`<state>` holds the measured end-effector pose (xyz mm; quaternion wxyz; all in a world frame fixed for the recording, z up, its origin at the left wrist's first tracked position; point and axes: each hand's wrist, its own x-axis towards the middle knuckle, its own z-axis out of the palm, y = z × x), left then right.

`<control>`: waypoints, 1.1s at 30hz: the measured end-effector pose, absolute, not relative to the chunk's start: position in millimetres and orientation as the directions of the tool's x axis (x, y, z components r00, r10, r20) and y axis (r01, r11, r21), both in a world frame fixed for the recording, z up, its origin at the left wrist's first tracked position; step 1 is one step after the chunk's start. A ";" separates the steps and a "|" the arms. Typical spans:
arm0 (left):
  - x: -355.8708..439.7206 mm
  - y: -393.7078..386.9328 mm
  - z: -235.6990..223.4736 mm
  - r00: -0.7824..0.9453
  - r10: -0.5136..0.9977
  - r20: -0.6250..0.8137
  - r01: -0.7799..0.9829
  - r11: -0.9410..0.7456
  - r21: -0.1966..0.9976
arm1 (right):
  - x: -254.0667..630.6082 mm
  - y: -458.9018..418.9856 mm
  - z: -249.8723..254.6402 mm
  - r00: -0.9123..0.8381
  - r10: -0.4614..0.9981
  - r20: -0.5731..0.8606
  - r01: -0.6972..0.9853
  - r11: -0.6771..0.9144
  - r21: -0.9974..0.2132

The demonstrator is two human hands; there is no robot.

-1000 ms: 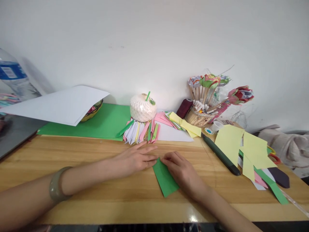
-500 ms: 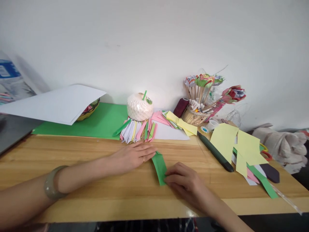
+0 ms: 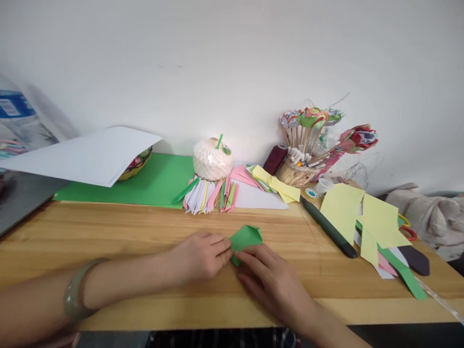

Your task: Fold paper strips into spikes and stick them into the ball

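Observation:
A small piece of green paper [image 3: 247,236] lies between my hands on the wooden table, its far right corner folded over. My left hand [image 3: 206,254] pinches the paper's left edge with curled fingers. From the right, my right hand [image 3: 272,276] grips the near edge, its fingers closed over the lower part and hiding it. Beyond the hands sits a row of folded paper pieces [image 3: 200,196] in white, pink, green and yellow, in front of a white textured ball-shaped ornament [image 3: 213,162] with a green stick on top.
A dark green cutter or pen-like tool [image 3: 328,228] lies at the right, beside yellow paper pieces [image 3: 342,210] and green strips. Paper flowers [image 3: 313,117] stand in a wooden holder [image 3: 295,173] near a maroon thread spool [image 3: 275,159]. White sheets [image 3: 83,152] rest over a basket at left.
The green paper has turned and now shows a folded far corner. My left hand has gone from lying flat to pinching its edge; my right hand has moved onto its near part.

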<state>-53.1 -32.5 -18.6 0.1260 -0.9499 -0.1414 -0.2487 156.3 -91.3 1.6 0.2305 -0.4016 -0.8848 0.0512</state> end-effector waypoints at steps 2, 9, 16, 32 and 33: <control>-53.9 -26.3 -19.4 0.841 0.186 0.509 0.312 -0.934 -0.174 | 163.3 -87.1 1.4 -0.564 0.741 0.363 0.678 0.667 -0.309; -56.4 -20.0 -12.3 0.843 0.175 0.508 0.291 -0.944 -0.157 | 165.5 -74.3 0.4 -0.579 0.679 0.451 0.702 0.697 -0.147; -56.0 -23.9 -19.3 0.833 0.201 0.516 0.307 -0.943 -0.127 | 156.0 -71.4 3.2 -0.559 0.753 0.348 0.684 0.656 -0.319; -55.7 -27.9 -18.8 0.848 0.273 0.454 0.334 -0.941 -0.057 | 142.8 -62.1 4.5 -0.315 0.946 0.079 0.856 0.319 -0.407; -56.0 -27.9 -18.7 0.848 0.271 0.454 0.332 -0.942 -0.056 | 142.8 -61.8 4.6 -0.314 0.947 0.070 0.859 0.314 -0.405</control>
